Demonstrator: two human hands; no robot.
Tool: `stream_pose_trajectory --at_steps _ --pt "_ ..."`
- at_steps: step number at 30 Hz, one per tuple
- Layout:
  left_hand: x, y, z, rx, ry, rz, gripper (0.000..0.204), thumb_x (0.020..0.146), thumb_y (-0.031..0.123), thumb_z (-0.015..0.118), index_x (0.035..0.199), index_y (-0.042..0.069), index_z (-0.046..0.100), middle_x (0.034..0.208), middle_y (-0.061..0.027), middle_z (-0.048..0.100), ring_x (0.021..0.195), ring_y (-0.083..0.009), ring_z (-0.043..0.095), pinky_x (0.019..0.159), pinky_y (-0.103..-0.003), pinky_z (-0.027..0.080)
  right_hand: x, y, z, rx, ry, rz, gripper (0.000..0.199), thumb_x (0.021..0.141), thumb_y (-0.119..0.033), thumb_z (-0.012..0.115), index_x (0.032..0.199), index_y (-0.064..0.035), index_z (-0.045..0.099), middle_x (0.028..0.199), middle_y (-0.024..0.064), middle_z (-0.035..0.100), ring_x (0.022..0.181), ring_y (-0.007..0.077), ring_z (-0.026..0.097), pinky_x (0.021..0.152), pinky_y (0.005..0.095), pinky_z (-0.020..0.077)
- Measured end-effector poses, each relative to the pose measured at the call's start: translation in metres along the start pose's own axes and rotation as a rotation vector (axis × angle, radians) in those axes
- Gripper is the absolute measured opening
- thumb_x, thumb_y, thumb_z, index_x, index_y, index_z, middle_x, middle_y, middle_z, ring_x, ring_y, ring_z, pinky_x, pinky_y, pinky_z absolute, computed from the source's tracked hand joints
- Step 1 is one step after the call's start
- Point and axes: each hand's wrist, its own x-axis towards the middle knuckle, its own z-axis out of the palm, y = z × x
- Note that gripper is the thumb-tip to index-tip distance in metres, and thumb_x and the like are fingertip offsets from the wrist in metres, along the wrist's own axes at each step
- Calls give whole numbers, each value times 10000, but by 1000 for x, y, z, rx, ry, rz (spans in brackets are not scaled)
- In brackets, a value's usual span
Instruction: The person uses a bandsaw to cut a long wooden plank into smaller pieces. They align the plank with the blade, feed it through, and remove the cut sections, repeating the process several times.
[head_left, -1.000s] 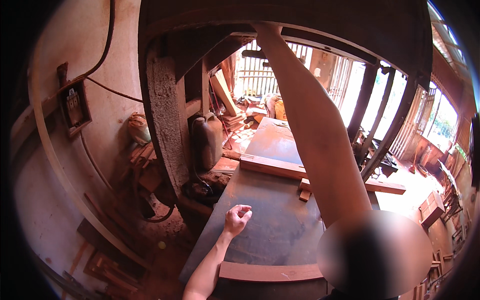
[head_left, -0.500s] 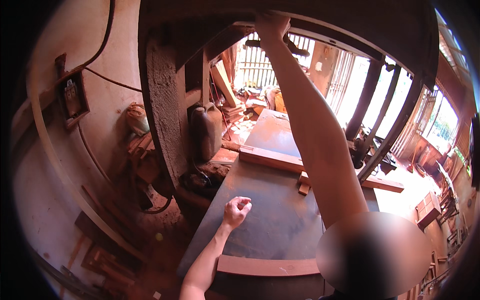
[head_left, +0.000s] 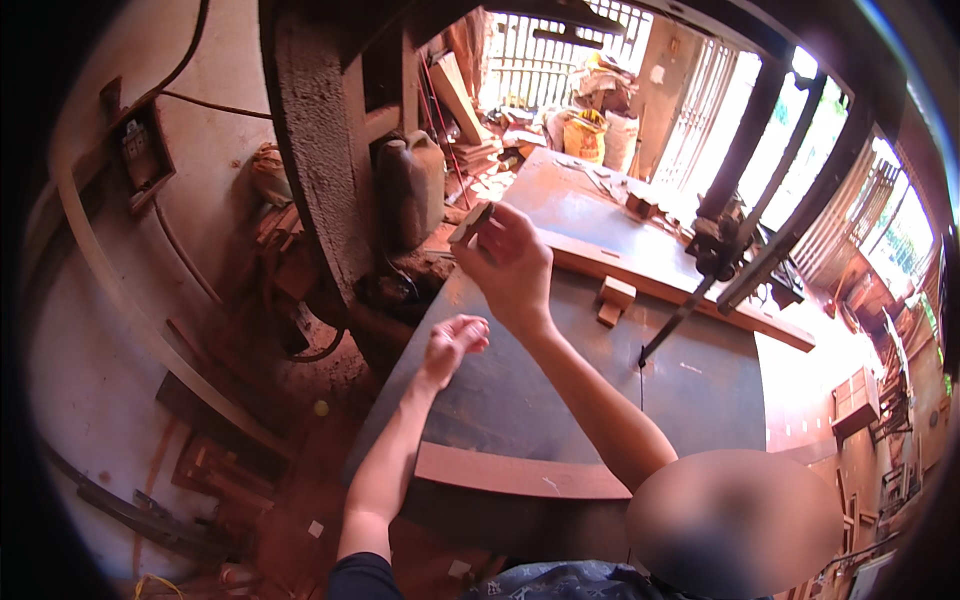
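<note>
Here the right hand (head_left: 510, 262) was raised above the counter (head_left: 560, 400), its grip closed around a small pale block of wood (head_left: 470, 222) that stuck out from the fingertips toward the big saw frame (head_left: 320, 150). The block was clear of every surface, held in the air, well above the grey metal top. Below and just to the near side of that grip, the left hand (head_left: 450, 345) rested at the counter's left edge with its fingers loosely curled; it held nothing, and whether the fingertips pressed the metal or only hovered could not be told.

Beyond the grip, a long wooden fence (head_left: 680, 290) ran across the counter, and two small offcut blocks (head_left: 612, 298) lay against its near face. To the right of the grip, the thin saw blade (head_left: 668, 328) came down at a slant into the top. Nearer the person than either hand, a reddish board (head_left: 520, 472) lay flat along the counter's front edge.

Judging by this, the picking up of the block looked done, while no wood was at the blade; any setting down or cutting of the block appeared to be left. A dark plastic jug (head_left: 412, 190) stood beyond the grip to its left.
</note>
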Motion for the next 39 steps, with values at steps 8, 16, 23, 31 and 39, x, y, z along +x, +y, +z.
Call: stream_pose_trajectory --at_steps 8,16,23,31,39 --pt "-30 79 16 -444 -199 -221 352 1090 333 583 1249 32 669 1109 -101 757 1031 -197 738 894 -369 607 -106 11 -43 -327 73 107 649 754 -222 934 1305 -25 654 1162 169 759 1139 276 740 993 393 573" --pt "-16 81 30 -143 -187 -350 123 1030 200 691 1088 92 703 918 13 732 841 -91 702 803 -288 579 -146 10 -79 -497 70 211 807 800 -161 868 1477 31 473 1413 290 590 1341 458 567 1122 479 476" --pt "36 8 10 687 -118 -439 306 976 265 753 1180 36 749 932 -30 769 792 -75 680 776 -260 559 -236 -86 -140 -580 -180 119 625 858 -74 814 1414 4 539 1371 243 621 1267 421 627 1060 471 529" --pt "-81 93 111 1117 -692 14 643 644 268 951 1162 -16 695 1152 -154 700 986 -319 676 891 -401 537 -348 -171 -279 -1107 358 205 453 841 -61 815 1251 -16 627 1148 164 642 1009 288 650 858 370 568" --pt "-173 71 153 1369 -689 82 594 572 273 971 1001 6 658 954 -154 666 897 -338 679 812 -414 540 -383 -167 -428 -749 1153 948 880 893 -362 838 1522 75 403 1404 195 554 1137 236 596 966 387 530"
